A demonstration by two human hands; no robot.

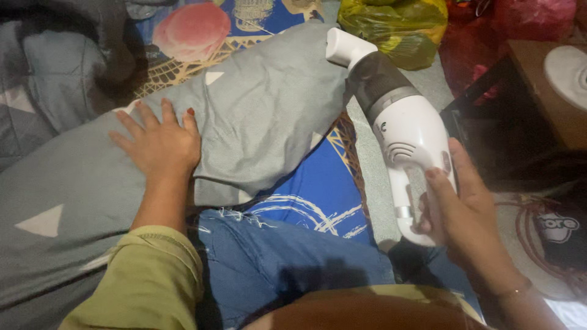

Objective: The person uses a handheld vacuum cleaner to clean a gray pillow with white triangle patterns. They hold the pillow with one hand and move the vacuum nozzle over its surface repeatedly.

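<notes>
Two hands are working here: the left hand point(160, 146) is pressing flat, fingers spread and grasping nothing, on a grey pillow point(244, 122) lying across the centre-left of the frame, while the right hand point(461, 208) is gripping the loop handle of a white handheld vacuum point(397, 122) at centre right, nozzle pointing toward the pillow's upper edge. That pillow is looking soft and yielding; the vacuum seems rigid, light, best held by its handle.
</notes>
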